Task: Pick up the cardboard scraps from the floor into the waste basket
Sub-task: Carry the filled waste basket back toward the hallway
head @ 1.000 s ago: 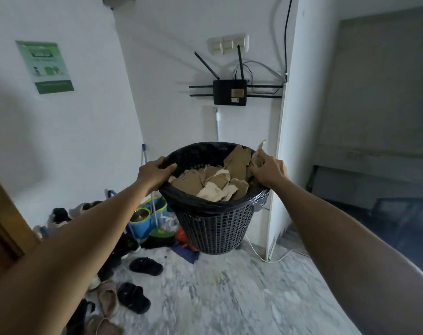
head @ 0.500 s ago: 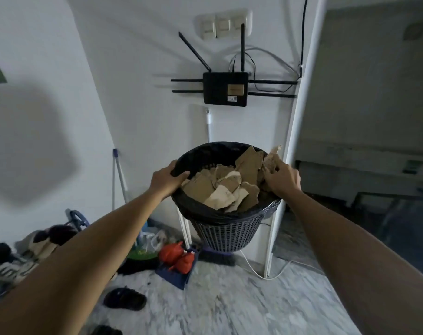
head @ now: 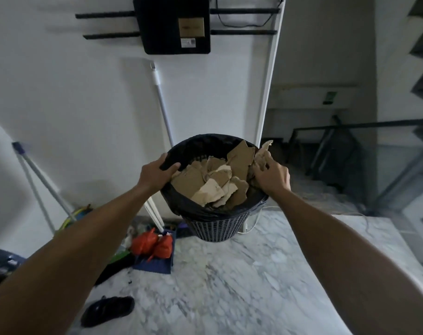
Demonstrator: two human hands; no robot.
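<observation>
Head view, reading from the left: two pale mop handles (head: 40, 187) lean on the white wall, with a dark sandal (head: 108, 310) on the near marble floor (head: 242, 274) and red plastic bags (head: 151, 245) on a blue tray further back. Next comes my left hand (head: 155, 174), fingers curled over the left rim of the dark slatted plastic waste basket (head: 217, 228), gripping rim and black bin liner (head: 196, 209) together. The basket is held up off the floor between both hands, just in front of the wall below a black router (head: 172, 22). It is heaped with torn brown cardboard scraps (head: 215, 184), piled to the brim. My right hand (head: 272, 175) grips the right rim, its fingers also pinching a crumpled scrap that sticks up above the edge. I see no scraps on the visible floor, so I judge the collecting essentially done; what seems left is tucking in that last piece and setting the basket down.
</observation>
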